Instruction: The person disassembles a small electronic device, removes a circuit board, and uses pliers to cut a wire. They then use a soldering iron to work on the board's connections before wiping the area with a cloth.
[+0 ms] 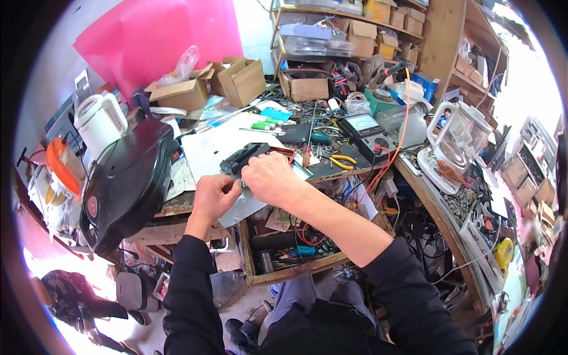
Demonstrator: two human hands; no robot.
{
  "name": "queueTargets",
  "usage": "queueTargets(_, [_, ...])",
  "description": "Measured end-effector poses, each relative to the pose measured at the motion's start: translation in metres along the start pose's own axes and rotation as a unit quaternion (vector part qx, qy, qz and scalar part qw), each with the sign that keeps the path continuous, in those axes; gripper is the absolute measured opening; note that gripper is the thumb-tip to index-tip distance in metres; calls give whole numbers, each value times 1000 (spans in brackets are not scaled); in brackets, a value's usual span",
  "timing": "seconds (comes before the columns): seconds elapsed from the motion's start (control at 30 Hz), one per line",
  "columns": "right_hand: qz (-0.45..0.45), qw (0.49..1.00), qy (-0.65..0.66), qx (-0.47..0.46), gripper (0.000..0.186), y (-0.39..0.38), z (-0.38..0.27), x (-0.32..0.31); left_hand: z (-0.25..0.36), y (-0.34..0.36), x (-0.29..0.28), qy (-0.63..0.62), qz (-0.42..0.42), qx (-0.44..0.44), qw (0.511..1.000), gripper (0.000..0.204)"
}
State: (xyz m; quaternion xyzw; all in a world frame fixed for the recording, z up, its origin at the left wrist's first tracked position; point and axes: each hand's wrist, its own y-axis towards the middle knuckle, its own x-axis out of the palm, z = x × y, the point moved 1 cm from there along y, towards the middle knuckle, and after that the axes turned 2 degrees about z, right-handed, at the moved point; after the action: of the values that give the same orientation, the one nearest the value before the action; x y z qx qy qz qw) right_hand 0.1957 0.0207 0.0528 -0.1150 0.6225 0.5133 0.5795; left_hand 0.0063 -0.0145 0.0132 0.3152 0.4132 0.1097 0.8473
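Note:
My left hand [216, 195] is closed at the near edge of a white sheet [201, 151] on the bench, its fingertips by a small green piece, partly hidden. My right hand [266, 176] is closed beside it, fingers curled, hiding what they hold. Just behind both hands lies a black plastic housing [241, 155], with a reddish open part [286, 152] to its right. Yellow-handled pliers [343, 161] and an analog meter [367, 133] with leads lie to the right.
An open wooden drawer [313, 275] juts out below my hands. A black lid-like object [127, 183] and white jug [100, 118] stand left, a clear jug [458, 133] right. Behind are cardboard boxes [239, 83] and crowded shelves [349, 9]. Another person [65, 296] is at lower left.

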Motion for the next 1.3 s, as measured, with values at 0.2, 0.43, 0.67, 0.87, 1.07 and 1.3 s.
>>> queueTargets(0.2, [-60, 998, 4, 34, 12, 11, -11, -13, -7, 0, 5, -8, -17, -28, 999, 29])
queueTargets(0.43, [-63, 998, 10, -18, 12, 14, -3, -10, -7, 1, 7, -22, -29, -35, 999, 26])
queueTargets(0.67, [-59, 997, 12, -47, 12, 12, 3, -5, -6, 2, 6, -30, -30, -38, 998, 26])
queueTargets(0.87, [-59, 996, 54, -49, 14, 12, 7, -3, -5, 1, 4, -16, -31, -28, 999, 26])
queueTargets(1.07, [-51, 995, 73, -45, 11, 11, 8, -1, -3, 1, 5, -29, -29, -32, 999, 26])
queueTargets(1.3, [-75, 994, 78, -22, 13, 11, 12, 0, 2, 1, 0, -27, -30, -38, 998, 28])
